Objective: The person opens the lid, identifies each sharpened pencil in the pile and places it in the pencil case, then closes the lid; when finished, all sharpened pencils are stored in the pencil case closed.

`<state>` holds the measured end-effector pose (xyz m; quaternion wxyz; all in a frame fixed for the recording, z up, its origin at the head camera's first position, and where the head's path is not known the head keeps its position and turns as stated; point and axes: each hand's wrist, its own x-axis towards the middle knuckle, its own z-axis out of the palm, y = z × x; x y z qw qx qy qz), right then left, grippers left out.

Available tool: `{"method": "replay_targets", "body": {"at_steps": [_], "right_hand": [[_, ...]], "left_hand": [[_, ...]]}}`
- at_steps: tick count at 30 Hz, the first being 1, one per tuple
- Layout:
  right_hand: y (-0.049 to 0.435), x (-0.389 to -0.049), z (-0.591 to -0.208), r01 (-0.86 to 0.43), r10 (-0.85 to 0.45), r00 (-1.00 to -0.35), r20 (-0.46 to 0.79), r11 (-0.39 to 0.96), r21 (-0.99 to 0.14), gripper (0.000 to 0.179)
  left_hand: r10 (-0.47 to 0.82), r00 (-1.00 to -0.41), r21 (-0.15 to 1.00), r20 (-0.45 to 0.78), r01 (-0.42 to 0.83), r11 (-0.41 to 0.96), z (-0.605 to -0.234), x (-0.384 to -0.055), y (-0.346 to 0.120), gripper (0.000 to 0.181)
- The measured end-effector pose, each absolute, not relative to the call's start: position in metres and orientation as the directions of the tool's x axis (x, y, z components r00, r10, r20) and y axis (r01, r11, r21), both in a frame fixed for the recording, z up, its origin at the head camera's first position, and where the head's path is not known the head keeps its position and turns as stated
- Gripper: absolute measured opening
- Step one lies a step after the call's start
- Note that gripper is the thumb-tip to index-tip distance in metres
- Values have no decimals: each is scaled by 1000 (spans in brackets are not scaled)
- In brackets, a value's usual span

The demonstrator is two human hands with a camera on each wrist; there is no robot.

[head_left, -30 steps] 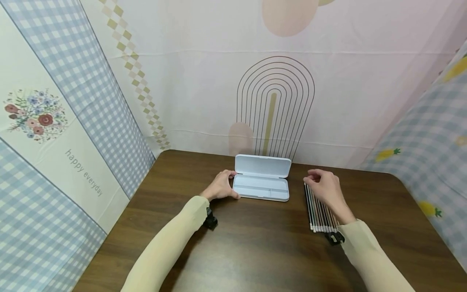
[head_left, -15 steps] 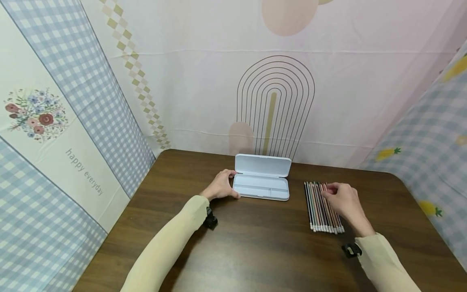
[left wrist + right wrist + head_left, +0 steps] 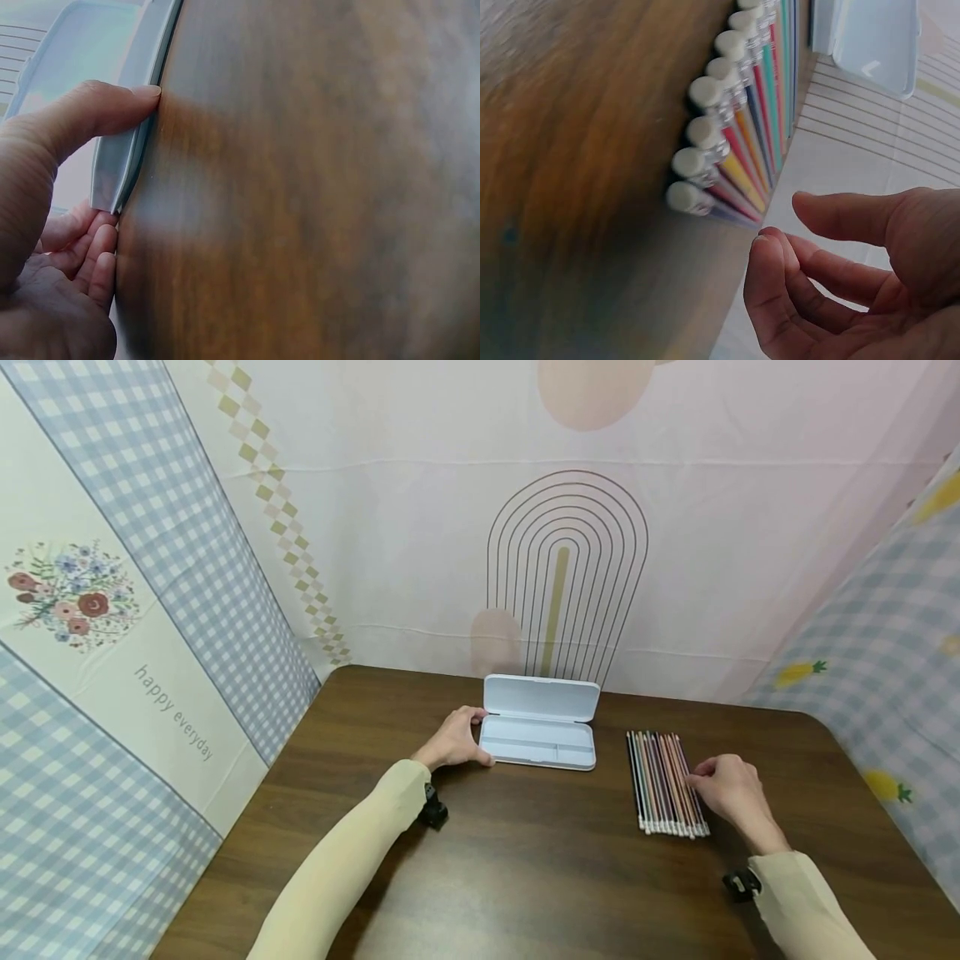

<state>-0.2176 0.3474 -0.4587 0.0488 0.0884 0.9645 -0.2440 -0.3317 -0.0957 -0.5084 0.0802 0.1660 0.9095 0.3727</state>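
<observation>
A pale blue pencil case (image 3: 540, 747) lies on the table with its hinged lid (image 3: 542, 698) raised; its divided tray holds nothing. My left hand (image 3: 452, 741) grips its left end, the thumb on the front edge and the fingers around the back corner, as the left wrist view shows along the case's side (image 3: 120, 161). To the right lies a row of pencils (image 3: 663, 781) in several colours, white eraser ends (image 3: 705, 91) toward me. My right hand (image 3: 733, 789) is at the row's right side. Its thumb and fingers are bent and apart, with nothing between them.
The brown wooden table (image 3: 525, 868) ends at a hanging cloth (image 3: 420, 543) printed with arches. Checked cloths hang at the left (image 3: 157, 460) and right (image 3: 885, 668). A black wrist camera (image 3: 432, 807) sits at the left cuff.
My right hand has moved from over the top of the pencils rightward and nearer to me, uncovering the row. The left hand and the pencil case stay in place.
</observation>
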Motion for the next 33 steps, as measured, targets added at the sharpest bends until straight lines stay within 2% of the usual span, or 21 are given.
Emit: {"method": "replay_targets", "body": {"at_steps": [11,33], "right_hand": [[354,-219,-464,215,139,-971,-195,865,-454,30],[360,-217,-475,216,150,-973,-177,864,-455,22]], "left_hand": [[360,-932,702,-35,233,673,-508,-332,-95,94],[361,-931,733,-49,212,646,-512,-334,-98,98]]}}
